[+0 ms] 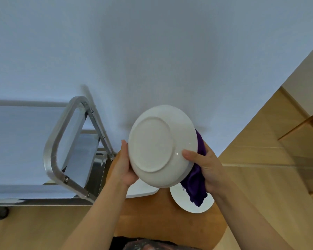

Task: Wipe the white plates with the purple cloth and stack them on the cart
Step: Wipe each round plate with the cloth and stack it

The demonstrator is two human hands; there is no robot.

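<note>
I hold a white plate [159,143] up in front of me, tilted so its underside faces the camera. My left hand [124,165] grips its left rim from below. My right hand [204,168] holds the purple cloth [195,186] against the plate's far side, with the thumb lying on the near rim. The cloth hangs down below the plate. Another white plate [192,204] lies on the round wooden table [152,213], partly under the cloth. A white flat piece [143,190] shows beneath the held plate; what it is cannot be told.
A steel cart [65,159] with a tubular handle stands to the left, close to the table, its shelf surface pale and bare in view. A white wall fills the background. Wooden floor and a wooden cabinet [302,127] lie to the right.
</note>
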